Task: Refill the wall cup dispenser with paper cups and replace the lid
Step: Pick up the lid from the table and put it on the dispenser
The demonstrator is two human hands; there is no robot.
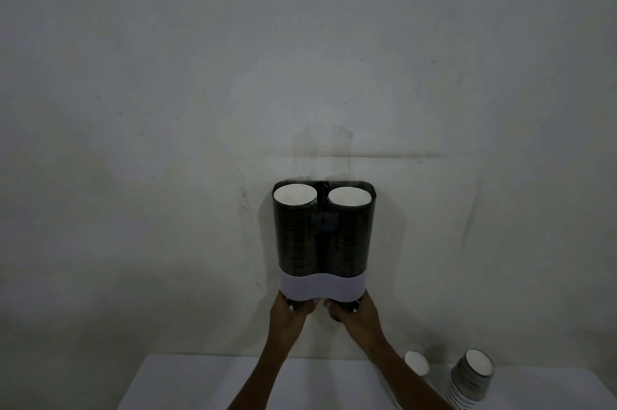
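Note:
A double-tube cup dispenser (322, 236) hangs on the wall, with dark see-through tubes and a pale band (321, 289) around its base. Each tube is filled with stacked paper cups; white cup mouths (295, 194) show at the open top, and no lid sits on it. Under the left tube, my left hand (293, 309) is curled around the cup bottom sticking out below the band. Beneath the right tube, my right hand (350, 309) grips the other protruding cup bottom the same way.
A white table (200, 383) stands below the dispenser against the wall. At its right end stand a stack of paper cups (470, 379) and a second cup stack (417, 363), partly hidden by my right forearm. The room is dim.

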